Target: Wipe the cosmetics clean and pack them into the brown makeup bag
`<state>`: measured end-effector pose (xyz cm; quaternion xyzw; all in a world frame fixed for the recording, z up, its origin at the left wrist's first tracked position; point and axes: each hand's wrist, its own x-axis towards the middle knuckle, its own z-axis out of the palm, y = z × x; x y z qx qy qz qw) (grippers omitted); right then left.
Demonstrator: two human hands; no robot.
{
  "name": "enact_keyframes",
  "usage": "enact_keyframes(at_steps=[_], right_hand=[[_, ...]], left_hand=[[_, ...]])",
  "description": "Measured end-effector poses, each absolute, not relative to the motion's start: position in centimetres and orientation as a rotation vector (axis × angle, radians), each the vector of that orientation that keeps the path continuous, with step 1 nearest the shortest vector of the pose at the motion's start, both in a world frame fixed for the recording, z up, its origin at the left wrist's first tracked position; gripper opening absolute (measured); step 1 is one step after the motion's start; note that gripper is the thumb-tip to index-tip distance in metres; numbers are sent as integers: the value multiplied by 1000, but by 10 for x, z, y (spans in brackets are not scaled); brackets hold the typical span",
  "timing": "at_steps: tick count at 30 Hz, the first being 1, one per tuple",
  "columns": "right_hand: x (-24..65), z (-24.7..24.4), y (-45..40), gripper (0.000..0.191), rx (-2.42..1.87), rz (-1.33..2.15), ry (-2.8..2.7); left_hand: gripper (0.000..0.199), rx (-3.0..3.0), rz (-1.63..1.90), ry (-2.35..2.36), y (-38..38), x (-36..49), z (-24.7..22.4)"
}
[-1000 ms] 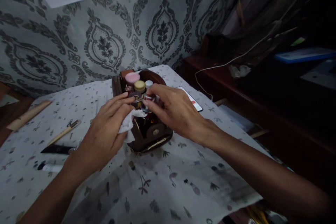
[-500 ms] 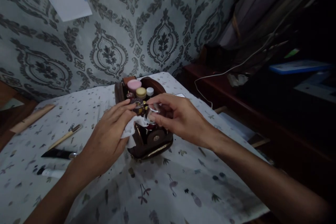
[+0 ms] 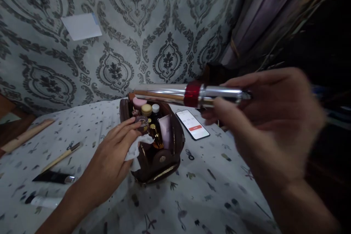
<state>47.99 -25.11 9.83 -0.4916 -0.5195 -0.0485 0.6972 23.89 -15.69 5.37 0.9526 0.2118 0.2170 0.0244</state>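
Note:
My right hand (image 3: 263, 117) is raised at the right, closed around one end of a shiny silver cylinder with a red band (image 3: 164, 93). It lies level above the back of a brown zippered pouch (image 3: 161, 172); its exact kind is unclear. My left hand (image 3: 109, 161) rests at the pouch's left side, with a crumpled white tissue (image 3: 137, 148) pinched under its fingers. Inside the unzipped pouch stand a pink-capped container (image 3: 139, 102), a yellow-lidded bottle (image 3: 146, 109), a white-capped bottle (image 3: 155, 108), a gold-topped amber bottle (image 3: 157, 139) and a pale tube (image 3: 165, 131).
A lit phone (image 3: 193, 124) lies right of the pouch on the patterned cloth (image 3: 170, 208). To the left are a wooden-handled brush (image 3: 61, 157), a black tube (image 3: 52, 177) and a white tube (image 3: 45, 201). A patterned wall (image 3: 167, 58) stands behind.
My right hand has lifted the silver cylinder out of the pouch, up and to the right. The phone now shows fully. My left hand stays at the pouch with the tissue.

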Motion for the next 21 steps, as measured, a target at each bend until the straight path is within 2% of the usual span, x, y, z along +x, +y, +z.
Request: enact_keyframes(at_steps=[11, 21], right_hand=[[465, 42, -213, 14, -1301, -604, -1635], [460, 27, -212, 14, -1176, -528, -1718]], left_hand=[[61, 2913, 686, 678, -158, 240, 51], [58, 2903, 708, 663, -158, 239, 48]])
